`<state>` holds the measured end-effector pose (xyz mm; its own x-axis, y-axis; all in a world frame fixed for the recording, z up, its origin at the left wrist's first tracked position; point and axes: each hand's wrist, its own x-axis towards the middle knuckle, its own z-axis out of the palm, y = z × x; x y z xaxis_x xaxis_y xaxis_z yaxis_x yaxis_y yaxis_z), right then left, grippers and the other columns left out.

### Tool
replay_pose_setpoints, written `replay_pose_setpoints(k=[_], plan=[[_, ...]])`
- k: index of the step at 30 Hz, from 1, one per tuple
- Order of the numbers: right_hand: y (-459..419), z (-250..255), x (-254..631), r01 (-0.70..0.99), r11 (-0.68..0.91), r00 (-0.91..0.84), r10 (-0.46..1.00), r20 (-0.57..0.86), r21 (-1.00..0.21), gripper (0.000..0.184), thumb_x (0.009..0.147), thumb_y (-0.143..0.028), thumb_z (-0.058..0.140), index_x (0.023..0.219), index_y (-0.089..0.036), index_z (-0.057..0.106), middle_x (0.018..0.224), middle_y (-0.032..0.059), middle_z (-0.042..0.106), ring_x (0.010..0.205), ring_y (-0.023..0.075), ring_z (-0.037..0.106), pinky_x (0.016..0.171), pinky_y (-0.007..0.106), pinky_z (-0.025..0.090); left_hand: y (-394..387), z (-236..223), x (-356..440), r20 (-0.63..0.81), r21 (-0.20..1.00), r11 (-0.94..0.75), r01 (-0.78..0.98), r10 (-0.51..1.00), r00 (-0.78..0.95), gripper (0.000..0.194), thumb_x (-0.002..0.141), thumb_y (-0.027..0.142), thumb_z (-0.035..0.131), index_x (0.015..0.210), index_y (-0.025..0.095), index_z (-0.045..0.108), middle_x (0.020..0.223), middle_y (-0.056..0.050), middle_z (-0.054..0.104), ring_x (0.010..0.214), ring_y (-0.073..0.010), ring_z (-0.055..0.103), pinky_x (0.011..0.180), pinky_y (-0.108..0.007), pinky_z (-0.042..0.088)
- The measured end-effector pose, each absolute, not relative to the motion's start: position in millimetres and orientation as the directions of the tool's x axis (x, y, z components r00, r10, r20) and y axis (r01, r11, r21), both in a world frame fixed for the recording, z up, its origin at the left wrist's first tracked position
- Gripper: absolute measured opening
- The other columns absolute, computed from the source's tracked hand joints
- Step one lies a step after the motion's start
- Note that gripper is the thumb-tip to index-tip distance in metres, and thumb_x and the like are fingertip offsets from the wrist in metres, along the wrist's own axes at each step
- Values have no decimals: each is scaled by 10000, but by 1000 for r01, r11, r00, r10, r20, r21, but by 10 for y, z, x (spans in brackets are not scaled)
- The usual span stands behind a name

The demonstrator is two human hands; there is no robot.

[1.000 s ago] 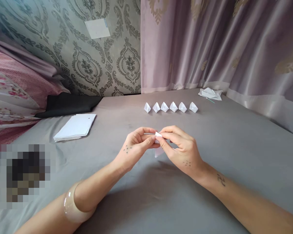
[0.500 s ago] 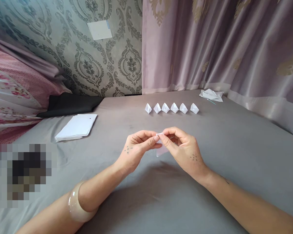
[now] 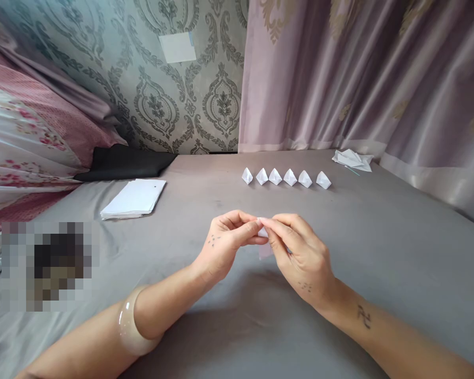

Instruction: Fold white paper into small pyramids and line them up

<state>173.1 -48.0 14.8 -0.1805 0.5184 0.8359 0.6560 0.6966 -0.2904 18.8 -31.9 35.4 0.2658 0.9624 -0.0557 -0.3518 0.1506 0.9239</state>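
A small piece of folded white paper (image 3: pixel 264 231) is held up between my two hands, over the middle of the grey sheet. My left hand (image 3: pixel 233 239) pinches it from the left with thumb and fingers. From the right, my right hand (image 3: pixel 302 252) is closed on its upper edge, fingertips meeting those of the left. Most of the paper is hidden behind the fingers; a pale lower part hangs below them. Beyond the hands, several small folded paper boats (image 3: pixel 290 177) stand in a row, apart from one another.
On the left lies a stack of white paper (image 3: pixel 134 199), with a black cloth (image 3: pixel 128 162) behind it. Crumpled white papers (image 3: pixel 352 159) lie at the far right by the curtain (image 3: pixel 300 79). A blurred-out patch (image 3: pixel 57 266) covers something at the left.
My right hand has turned over, so its fingers now lie on top at the paper's upper edge. The left hand keeps its pinch. The whole view has shifted slightly.
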Motion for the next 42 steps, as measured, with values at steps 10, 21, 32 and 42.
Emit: replay_pose_setpoints(k=[10, 21, 32, 42], plan=[[-477, 174, 1736, 694, 663, -168, 528, 832, -281, 346, 866, -51, 534, 1131, -251, 629, 911, 51, 645, 798, 161, 622, 701, 301, 536, -316, 386, 199, -27, 939, 107, -326, 970, 242, 172, 732, 289, 763, 779, 135, 699, 759, -17, 701, 711, -148, 688, 780, -312, 573], [-521, 320, 1692, 552, 608, -80, 720, 690, -570, 199, 889, -119, 521, 987, -237, 649, 927, 34, 625, 772, 134, 598, 648, 271, 522, -300, 375, 185, 54, 968, 9, -250, 968, 245, 162, 768, 311, 722, 807, 155, 707, 785, -21, 679, 744, -141, 625, 755, -302, 555], [-503, 361, 1704, 322, 458, -44, 881, 471, -828, 101, 843, -209, 621, 925, -233, 675, 929, 32, 623, 755, 129, 599, 595, 241, 551, -305, 382, 206, 82, 978, -44, -202, 980, 183, 161, 755, 314, 735, 759, 163, 679, 728, -3, 633, 652, -95, 517, 631, -221, 441], [-512, 356, 1687, 331, 462, -10, 873, 487, -823, 131, 882, -199, 580, 923, -241, 697, 858, 6, 672, 722, 111, 606, 613, 227, 531, -314, 393, 201, 43, 985, -4, -173, 974, 223, 208, 788, 367, 696, 799, 167, 639, 552, 30, 544, 511, -83, 464, 457, -199, 360]])
